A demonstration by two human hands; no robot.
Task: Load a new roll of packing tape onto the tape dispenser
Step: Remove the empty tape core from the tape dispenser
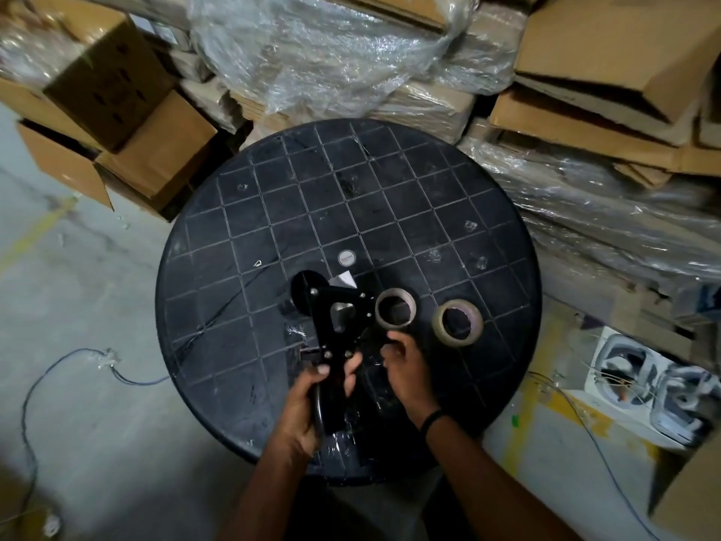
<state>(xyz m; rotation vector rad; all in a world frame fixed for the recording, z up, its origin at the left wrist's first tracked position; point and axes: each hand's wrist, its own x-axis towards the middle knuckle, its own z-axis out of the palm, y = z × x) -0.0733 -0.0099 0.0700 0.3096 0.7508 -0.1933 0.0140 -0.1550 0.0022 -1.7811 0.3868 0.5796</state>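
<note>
A black tape dispenser is held upright over the round black table, its spool hub at the top left. My left hand is shut on its handle. My right hand sits just right of the frame, fingers curled at the dispenser's side edge; what they pinch is hidden. A thin brown cardboard ring, an almost bare core, lies on the table right beside the dispenser. A fuller roll of clear packing tape lies a little further right, untouched.
Stacked cardboard boxes and plastic-wrapped pallets crowd the table's far and right sides. A cable trails across the concrete floor on the left. A white box of parts sits at the right.
</note>
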